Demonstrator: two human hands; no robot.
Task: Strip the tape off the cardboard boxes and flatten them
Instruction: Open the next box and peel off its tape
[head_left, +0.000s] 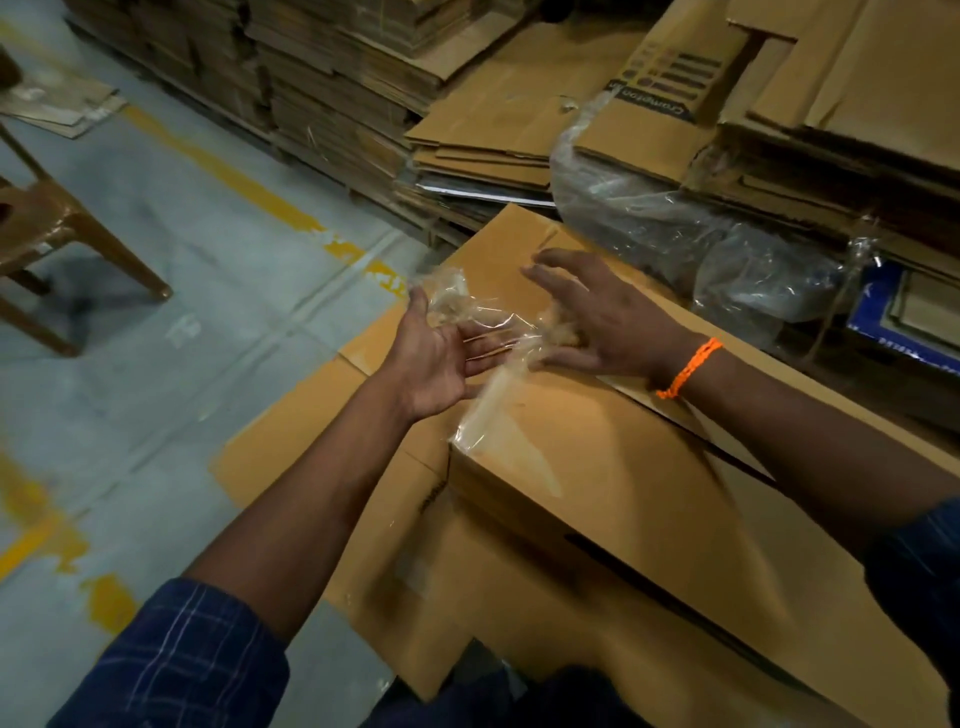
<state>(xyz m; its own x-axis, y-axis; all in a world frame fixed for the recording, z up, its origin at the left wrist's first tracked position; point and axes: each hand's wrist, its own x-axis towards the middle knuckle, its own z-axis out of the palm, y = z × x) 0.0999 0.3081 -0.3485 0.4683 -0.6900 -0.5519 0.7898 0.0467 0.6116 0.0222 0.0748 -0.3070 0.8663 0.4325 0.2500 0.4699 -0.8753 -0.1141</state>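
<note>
We are mid-strip: clear tape (496, 336) clings across our left hand (441, 358), palm up, fingers spread, and our spread right hand (602, 322), one end seemingly stuck to the box (613, 478) corner; next we probably tug it free

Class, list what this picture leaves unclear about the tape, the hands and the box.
Head view, tape: where it ends on the box, lost in blur and glare.
Head view, right hand: whether its thumb pinches the tape; crumpled tape covers it.
Head view, box: near end, cut off by the bottom edge.
</note>
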